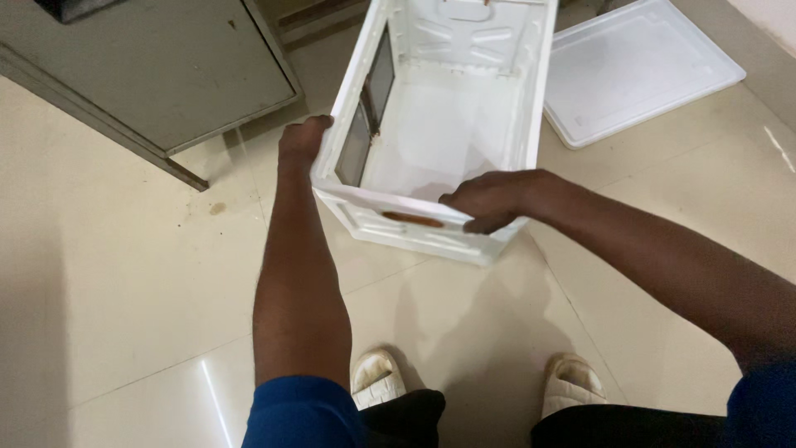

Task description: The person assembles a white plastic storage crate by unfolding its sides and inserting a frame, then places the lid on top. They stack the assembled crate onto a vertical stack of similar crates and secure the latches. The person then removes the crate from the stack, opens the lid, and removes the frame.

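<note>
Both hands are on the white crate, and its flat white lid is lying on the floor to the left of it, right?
Not quite. The head view shows the left hand and right hand on the white crate, but the lid lies on the floor to its right, not its left.

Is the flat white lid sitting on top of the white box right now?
No, the flat white lid lies on the floor to the right of the open white box, which both hands grip at its rim.

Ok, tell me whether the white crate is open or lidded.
Open: the white crate has no lid on, its empty inside shows, and a white lid lies on the floor beside it.
</note>
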